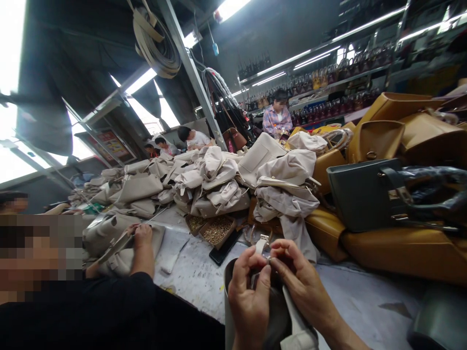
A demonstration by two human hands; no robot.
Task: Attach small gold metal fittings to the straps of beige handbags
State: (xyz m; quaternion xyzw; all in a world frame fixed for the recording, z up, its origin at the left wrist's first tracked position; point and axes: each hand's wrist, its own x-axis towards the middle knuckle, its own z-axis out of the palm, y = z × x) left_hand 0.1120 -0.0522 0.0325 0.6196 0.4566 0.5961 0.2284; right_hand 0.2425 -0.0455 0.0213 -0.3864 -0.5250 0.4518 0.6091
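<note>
My left hand (251, 296) is closed in a pinch, thumb and fingertips together at the base of a short beige strap (260, 244). Opposite it, my right hand (304, 279) pinches the same spot, so the fingertips of both nearly meet. A small metal glint shows between them; its exact shape is hidden by the fingers. Above the fingertips the strap carries a metal buckle (265, 238). Below the hands stands an upright beige handbag (229, 311), its dark inside partly visible. A longer beige strap (294, 311) hangs by my right wrist.
Beyond my hands are a box of small brass-coloured fittings (218, 230), a black phone (224, 249) and heaped beige bags (140, 187). Mustard bags (386, 243) and a dark green handbag (363, 194) lie right. A co-worker's hand (143, 240) works on another bag at left.
</note>
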